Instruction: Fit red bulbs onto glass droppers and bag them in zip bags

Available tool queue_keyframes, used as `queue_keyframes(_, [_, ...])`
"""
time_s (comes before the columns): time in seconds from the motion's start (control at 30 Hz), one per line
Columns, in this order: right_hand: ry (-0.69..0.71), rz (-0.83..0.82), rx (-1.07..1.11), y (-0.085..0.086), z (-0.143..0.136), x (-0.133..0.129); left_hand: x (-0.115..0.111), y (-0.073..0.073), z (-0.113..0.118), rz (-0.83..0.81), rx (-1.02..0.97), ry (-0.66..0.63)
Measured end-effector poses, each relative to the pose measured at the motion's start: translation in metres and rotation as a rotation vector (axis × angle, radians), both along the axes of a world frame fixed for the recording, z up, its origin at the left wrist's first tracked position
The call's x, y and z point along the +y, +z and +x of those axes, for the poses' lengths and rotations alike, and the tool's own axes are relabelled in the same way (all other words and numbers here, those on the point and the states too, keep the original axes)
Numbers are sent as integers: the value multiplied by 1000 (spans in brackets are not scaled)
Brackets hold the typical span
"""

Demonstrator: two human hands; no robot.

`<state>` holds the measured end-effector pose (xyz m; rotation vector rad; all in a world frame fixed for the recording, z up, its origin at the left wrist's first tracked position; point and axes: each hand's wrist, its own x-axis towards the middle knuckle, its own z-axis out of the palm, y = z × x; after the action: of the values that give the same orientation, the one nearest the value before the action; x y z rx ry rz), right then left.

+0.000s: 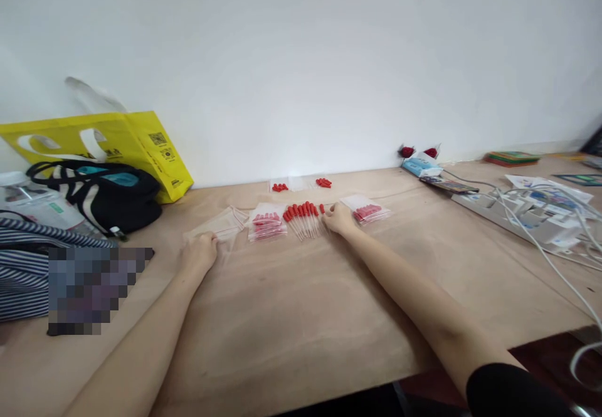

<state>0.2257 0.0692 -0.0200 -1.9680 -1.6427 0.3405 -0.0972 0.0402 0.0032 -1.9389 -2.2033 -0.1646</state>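
My left hand [201, 251] rests on the table's left part, its fingers closed on the edge of a clear zip bag [224, 225] that lies flat. My right hand [339, 219] is closed beside a row of thin clear droppers with red bulbs [303, 215]. One red-bulbed dropper [322, 208] sits right at its fingertips, apparently pinched, with its lower part hidden by the fingers. Between my hands is a stack of bags with red bulbs [267, 221]. Just beyond my right hand lies another filled bag stack [367, 211].
Near the wall are two small groups of red bulbs [279, 187] on clear bags. A yellow bag [164, 153], a black bag [126, 194] and a clear jar [42, 204] stand left. To the right are a tissue pack [422, 166], a power strip [508, 216] and white cables.
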Motion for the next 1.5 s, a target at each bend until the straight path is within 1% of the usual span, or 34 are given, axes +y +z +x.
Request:
queue_keyframes(0.1, [10,-47,-49,3,-5,9,-1,1,-2,16,-5,-1])
queue_keyframes(0.2, [33,-60,-85,3,-8,8,-4,7,-5,38,-21,-4])
queue_keyframes(0.27, [46,-48,-101,3,-7,4,-9,15,-7,93,-39,-56])
queue_keyframes(0.33, [46,-31,-113,2,-2,-2,-16,26,-6,141,-54,-138])
queue_keyframes(0.4, [56,11,-101,3,6,-11,-24,37,-1,198,-96,-248])
queue_keyframes(0.43, [77,44,-69,3,12,-15,-28,43,4,247,-150,-340])
queue_keyframes(0.47, [108,79,-11,3,19,-20,-33,47,12,288,-221,-453])
queue_keyframes(0.53, [180,119,193,4,33,-30,-42,49,33,276,-342,-659])
queue_keyframes(0.6, [227,86,455,4,45,-41,-50,41,60,210,-446,-895])
queue_keyframes(0.67, [242,33,681,3,51,-51,-55,25,87,123,-460,-1125])
queue_keyframes(0.7, [245,23,765,2,53,-56,-56,15,98,68,-449,-1217])
queue_keyframes(0.73, [245,26,831,0,53,-61,-57,5,107,19,-444,-1276])
queue_keyframes(0.8, [237,56,929,-5,51,-69,-58,-8,119,-72,-411,-1339])
queue_keyframes(0.87, [225,92,1001,-12,48,-74,-60,-12,120,-127,-403,-1281])
queue_keyframes(0.97, [222,147,1087,-18,43,-79,-67,-4,109,-244,-383,-1133])
queue_keyframes(1.03, [235,165,1144,-20,39,-82,-74,1,99,-320,-345,-1086])
queue_keyframes(1.1, [263,161,1196,-21,33,-86,-79,0,93,-360,-309,-1058])
queue_keyframes(1.2, [308,159,1231,-23,24,-92,-81,-8,88,-373,-294,-1026])
queue_keyframes(1.33, [336,176,1229,-25,16,-98,-77,-19,89,-327,-322,-1028])
queue_keyframes(1.4, [346,178,1225,-25,15,-99,-76,-20,91,-306,-340,-1019])
queue_keyframes(1.5, [351,170,1247,-24,15,-100,-79,-16,99,-314,-353,-980])
